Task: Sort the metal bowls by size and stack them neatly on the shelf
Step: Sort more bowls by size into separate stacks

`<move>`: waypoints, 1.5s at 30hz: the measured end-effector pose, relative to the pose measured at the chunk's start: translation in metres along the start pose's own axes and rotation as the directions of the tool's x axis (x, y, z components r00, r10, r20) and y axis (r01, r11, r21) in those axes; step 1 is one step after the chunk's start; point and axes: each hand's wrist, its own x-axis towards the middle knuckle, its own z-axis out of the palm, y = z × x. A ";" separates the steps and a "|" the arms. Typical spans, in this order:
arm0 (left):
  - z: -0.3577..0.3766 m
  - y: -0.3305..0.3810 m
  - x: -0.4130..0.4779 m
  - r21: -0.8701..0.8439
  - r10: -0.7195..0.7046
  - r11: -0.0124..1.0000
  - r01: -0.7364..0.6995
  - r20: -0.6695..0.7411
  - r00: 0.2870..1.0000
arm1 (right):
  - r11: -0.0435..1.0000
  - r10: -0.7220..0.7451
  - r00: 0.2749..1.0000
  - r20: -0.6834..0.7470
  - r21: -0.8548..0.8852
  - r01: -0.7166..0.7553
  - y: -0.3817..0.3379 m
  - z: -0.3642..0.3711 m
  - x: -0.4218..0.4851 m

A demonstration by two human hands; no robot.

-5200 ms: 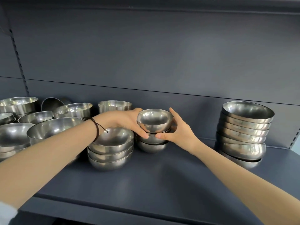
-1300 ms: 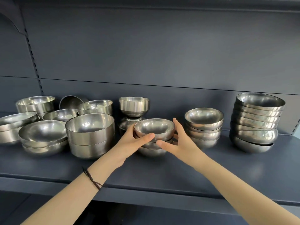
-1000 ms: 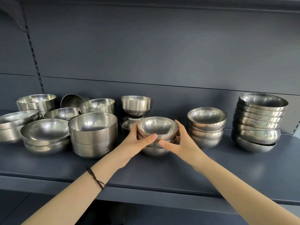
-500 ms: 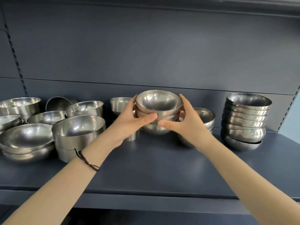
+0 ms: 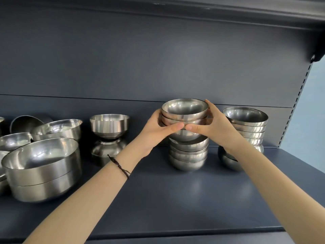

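A dark blue-grey metal shelf (image 5: 184, 199) fills the view, its flat matte board backed by a smooth panel of the same colour, with a slotted upright at the far right.

On the left of the board stand the largest bowls (image 5: 42, 169), two wide, straight-walled steel bowls nested one in the other, with a brushed, mirror-like sheen. Behind and beside them lie more polished bowls of mixed size, some tilted, one turned on its side.

At the far right rises a tall stack of bowls (image 5: 246, 127), round-bottomed and shiny, nested several deep, partly hidden behind the right forearm.

Left of centre, a flat-sided bowl (image 5: 109, 125) sits upright on top of an upturned one, base to base.

In the middle, a short stack of small rounded bowls (image 5: 189, 155) rests on the board. Directly above it, both hands hold a smaller set of nested bowls (image 5: 184, 118), about three, smooth and hemispherical. Whether the held set touches the stack below cannot be told.

The left hand (image 5: 156, 131) cups the set's left side and the right hand (image 5: 212, 127) its right, fingers wrapped behind, thumbs pressed on the front and nearly meeting tip to tip.

A thin dark braided cord (image 5: 119, 166) circles the left wrist.
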 end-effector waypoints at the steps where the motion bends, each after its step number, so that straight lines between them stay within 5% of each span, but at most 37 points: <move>1: 0.004 -0.003 0.003 -0.006 0.007 1.000 -0.007 -0.003 1.000 | 1.000 -0.001 1.000 0.002 0.003 0.001 0.005 -0.002 0.002; 9: 0.018 -0.025 0.008 0.102 0.053 0.994 -0.050 -0.029 0.998 | 0.999 0.000 0.999 0.038 0.047 -0.002 0.033 -0.005 0.006; 22: 0.033 -0.043 -0.010 -0.001 0.030 1.000 -0.030 0.093 0.995 | 0.969 -0.090 0.991 0.103 0.238 0.063 0.061 0.015 -0.018; 39: 0.005 -0.037 -0.024 0.067 0.053 0.996 -0.053 -0.002 0.999 | 0.935 -0.056 0.967 0.248 0.353 -0.037 0.057 0.062 -0.017; 45: 0.007 -0.036 -0.024 0.065 0.044 0.997 -0.043 -0.019 0.999 | 0.932 -0.081 0.980 0.179 0.362 0.011 0.054 0.068 -0.017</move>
